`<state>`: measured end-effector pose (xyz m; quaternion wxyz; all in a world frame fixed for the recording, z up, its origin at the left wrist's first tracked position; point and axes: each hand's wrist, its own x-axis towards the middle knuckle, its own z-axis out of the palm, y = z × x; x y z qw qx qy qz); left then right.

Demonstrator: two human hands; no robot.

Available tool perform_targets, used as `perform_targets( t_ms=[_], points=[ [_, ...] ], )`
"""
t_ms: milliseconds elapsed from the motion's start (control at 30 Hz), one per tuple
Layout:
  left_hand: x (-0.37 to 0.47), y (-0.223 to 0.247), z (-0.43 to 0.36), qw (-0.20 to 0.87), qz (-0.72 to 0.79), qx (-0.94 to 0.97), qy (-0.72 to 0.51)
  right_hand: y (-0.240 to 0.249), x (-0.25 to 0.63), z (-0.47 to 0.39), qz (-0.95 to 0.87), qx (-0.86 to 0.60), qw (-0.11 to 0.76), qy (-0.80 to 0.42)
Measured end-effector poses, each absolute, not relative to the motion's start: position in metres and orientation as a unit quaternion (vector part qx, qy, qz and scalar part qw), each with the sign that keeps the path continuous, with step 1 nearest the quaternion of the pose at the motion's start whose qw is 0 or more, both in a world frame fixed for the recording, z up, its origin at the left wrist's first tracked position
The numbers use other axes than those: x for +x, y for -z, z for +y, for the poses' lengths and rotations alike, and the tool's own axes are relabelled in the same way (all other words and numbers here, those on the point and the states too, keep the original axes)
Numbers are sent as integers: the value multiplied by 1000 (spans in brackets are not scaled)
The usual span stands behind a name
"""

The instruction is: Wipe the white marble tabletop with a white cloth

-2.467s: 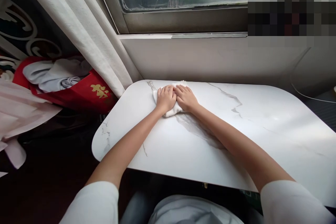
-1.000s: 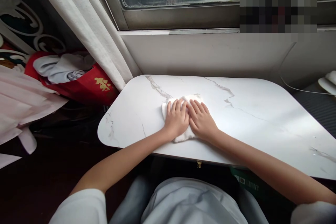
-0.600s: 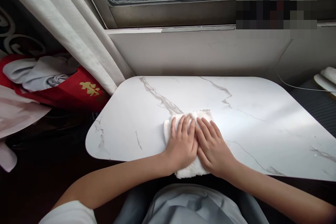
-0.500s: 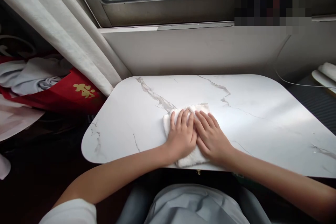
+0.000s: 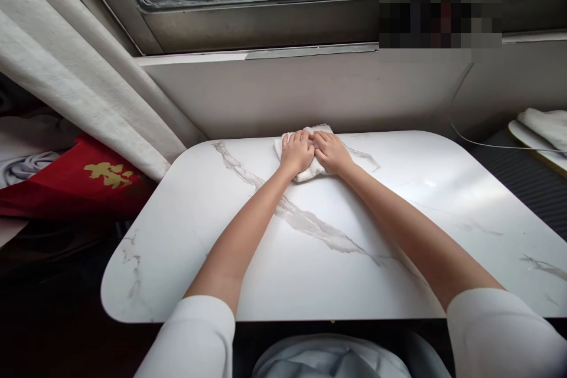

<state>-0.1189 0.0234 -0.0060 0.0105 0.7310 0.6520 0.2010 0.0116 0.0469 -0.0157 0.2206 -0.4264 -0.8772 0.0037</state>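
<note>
A folded white cloth lies at the far edge of the white marble table, close to the wall under the window. My left hand presses flat on the cloth's left part. Beside it and touching it, my right hand presses on the right part. Both arms are stretched out across the table top. Most of the cloth is hidden under the two hands.
A white curtain hangs at the left, next to a red bag holding grey fabric. The window sill runs above the wall behind the table. At the right lie a thin cable and folded white items.
Both hands pulled the cloth from the far edge to the near edge of the table, then pushed it back to the far edge by the wall.
</note>
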Motion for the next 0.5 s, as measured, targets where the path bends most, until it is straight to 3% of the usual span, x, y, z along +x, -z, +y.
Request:
perform_targets(
  t_ms=[500],
  points=[
    [-113,7,13,-4,671,717,-190,15,15,41,-882,-429,194,24]
  ],
)
